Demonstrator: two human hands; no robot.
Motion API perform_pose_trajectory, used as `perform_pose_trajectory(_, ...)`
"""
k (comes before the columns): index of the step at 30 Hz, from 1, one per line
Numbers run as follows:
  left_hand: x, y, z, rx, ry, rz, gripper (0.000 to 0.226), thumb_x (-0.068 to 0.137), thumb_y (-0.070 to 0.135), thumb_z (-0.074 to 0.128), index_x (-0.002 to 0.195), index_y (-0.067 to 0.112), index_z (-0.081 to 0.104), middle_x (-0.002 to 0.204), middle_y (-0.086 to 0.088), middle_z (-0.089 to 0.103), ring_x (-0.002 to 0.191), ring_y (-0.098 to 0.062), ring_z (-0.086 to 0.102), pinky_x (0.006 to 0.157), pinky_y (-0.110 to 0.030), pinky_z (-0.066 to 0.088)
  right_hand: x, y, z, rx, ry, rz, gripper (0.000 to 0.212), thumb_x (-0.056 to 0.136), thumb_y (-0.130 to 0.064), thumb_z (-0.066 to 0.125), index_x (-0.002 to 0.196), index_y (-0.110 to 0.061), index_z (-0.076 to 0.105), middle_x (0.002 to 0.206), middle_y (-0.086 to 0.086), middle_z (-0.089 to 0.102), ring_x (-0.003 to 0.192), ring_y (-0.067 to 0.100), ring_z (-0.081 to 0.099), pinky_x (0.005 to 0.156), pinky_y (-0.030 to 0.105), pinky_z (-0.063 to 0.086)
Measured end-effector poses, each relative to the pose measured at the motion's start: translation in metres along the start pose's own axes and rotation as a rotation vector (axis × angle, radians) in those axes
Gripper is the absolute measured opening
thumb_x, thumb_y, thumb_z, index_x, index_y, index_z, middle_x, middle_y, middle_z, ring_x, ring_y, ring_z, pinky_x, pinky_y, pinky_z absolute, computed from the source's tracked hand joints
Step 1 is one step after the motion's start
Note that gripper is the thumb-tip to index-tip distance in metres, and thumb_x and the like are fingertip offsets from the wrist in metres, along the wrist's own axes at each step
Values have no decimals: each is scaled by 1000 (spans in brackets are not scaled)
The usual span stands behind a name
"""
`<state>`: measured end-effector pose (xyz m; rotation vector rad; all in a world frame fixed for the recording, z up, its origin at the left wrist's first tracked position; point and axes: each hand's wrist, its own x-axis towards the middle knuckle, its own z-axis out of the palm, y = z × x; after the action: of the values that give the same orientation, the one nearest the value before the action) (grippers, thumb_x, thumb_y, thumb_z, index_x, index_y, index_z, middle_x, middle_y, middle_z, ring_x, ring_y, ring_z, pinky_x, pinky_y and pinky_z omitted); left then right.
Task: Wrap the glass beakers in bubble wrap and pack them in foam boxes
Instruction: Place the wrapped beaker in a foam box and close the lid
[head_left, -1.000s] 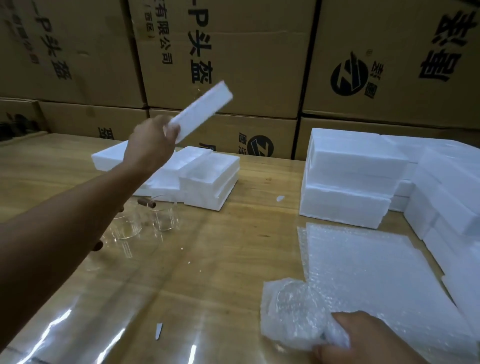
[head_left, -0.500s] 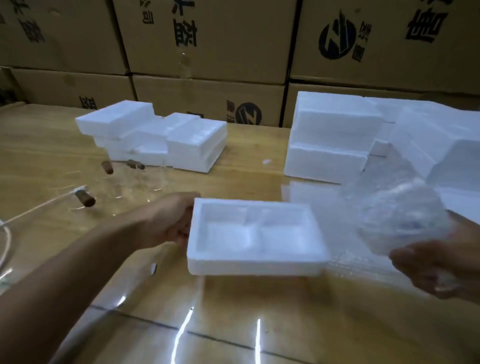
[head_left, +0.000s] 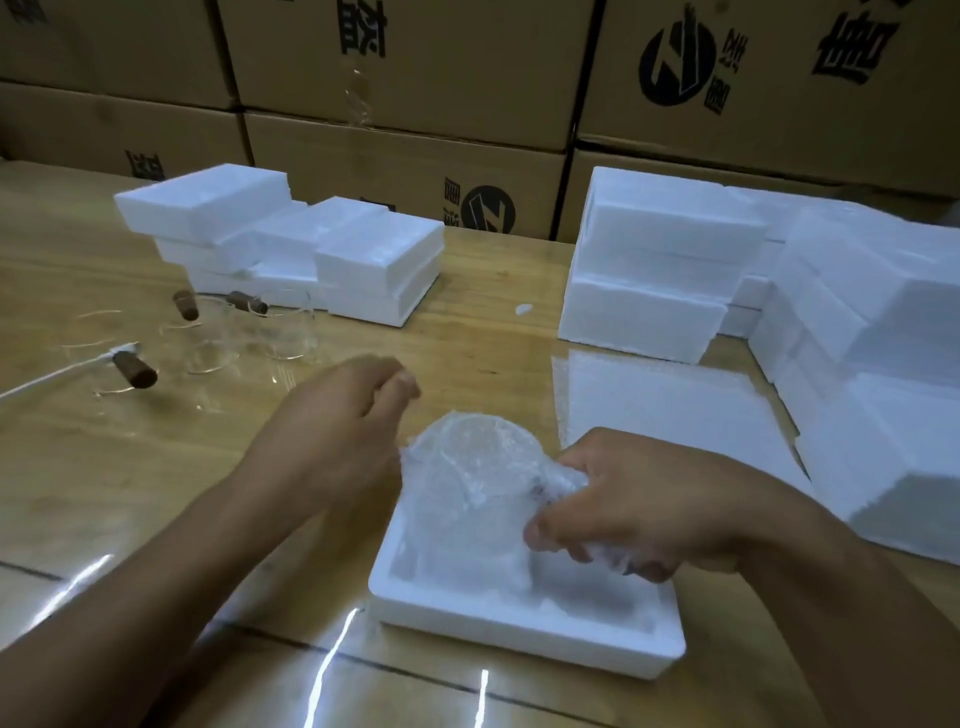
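R hand (head_left: 639, 509) grips the bunched wrap end of the bubble-wrapped beaker (head_left: 467, 488), which now sits partly in the left of the open foam box (head_left: 519, 629) on the bench (head_left: 104, 467). L hand (head_left: 337, 431), fingers curled, is against its left side; can't tell if it grips. 0.5 s ago L held the box mid-air, with the bundle up at right. This one's nearly packed; bare beakers (head_left: 291, 332) wait far left.

We see a bubble-wrapped beaker (head_left: 470, 499) sitting in the left side of an open white foam box (head_left: 519, 631). Bare glass beakers (head_left: 288, 332) stand upright further left, and flat bubble wrap sheets (head_left: 660, 410) lie to the right.
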<state>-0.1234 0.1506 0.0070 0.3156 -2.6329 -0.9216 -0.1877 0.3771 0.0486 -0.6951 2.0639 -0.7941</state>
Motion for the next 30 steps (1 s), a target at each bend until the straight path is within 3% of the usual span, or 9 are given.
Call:
perform_pose_trajectory(2, -11, -2, -1, -291, 123, 211, 33, 99, 38, 38, 107, 27, 68, 102, 11, 70, 95, -6, 65, 75, -20, 49, 1, 1, 1, -12, -15, 9, 17, 74, -26, 72, 64, -20, 59, 57, 3, 52, 42, 13, 38, 42, 21, 28)
perform_pose_trajectory(5, -20, -5, 0, -503, -136, 420, 44, 99, 48, 41, 130, 24, 61, 129, 2, 64, 125, -21, 58, 99, -28, 48, -2, 2, 0, -16, -51, -2, 20, 73, -29, 73, 60, -22, 59, 55, 0, 52, 44, 15, 38, 42, 21, 29)
perform_pose_trajectory(8, -31, -6, 1, -497, -330, 409, 64, 88, 72, 48, 139, 33, 53, 144, 5, 53, 137, -22, 46, 105, -47, 39, -4, 1, 1, -20, -76, -2, 21, 75, -31, 74, 61, -22, 61, 54, -1, 54, 45, 16, 41, 42, 21, 33)
perform_pose_trajectory(14, -34, -4, 6, -232, -409, 565, 68, 85, 60, 66, 145, 38, 43, 147, 14, 46, 136, -11, 46, 105, -23, 37, 5, 1, 12, -176, 2, 40, 21, 77, -36, 71, 65, -19, 66, 50, -5, 59, 41, 12, 52, 43, 24, 41)
perform_pose_trajectory(17, -33, -5, 12, -179, -417, 596, 63, 89, 55, 65, 146, 38, 43, 149, 17, 43, 138, -8, 44, 106, -22, 36, 6, 2, 13, -219, 56, 53, 24, 77, -35, 69, 74, -12, 65, 51, -5, 60, 41, 9, 53, 45, 25, 42)
perform_pose_trajectory(24, -35, -11, 13, -70, -467, 610, 61, 95, 60, 51, 149, 45, 28, 150, 23, 31, 135, -2, 42, 101, -20, 38, 7, 1, 17, -275, 94, 81, 20, 78, -37, 68, 74, -18, 67, 56, -5, 64, 41, 5, 54, 45, 23, 42)
perform_pose_trajectory(30, -33, -8, 10, -51, -508, 634, 58, 96, 56, 50, 148, 44, 28, 147, 28, 29, 137, -1, 38, 103, -17, 36, -3, 1, 17, -337, 84, 69, 26, 75, -47, 71, 80, -22, 68, 70, -8, 71, 58, 6, 66, 53, 23, 53)
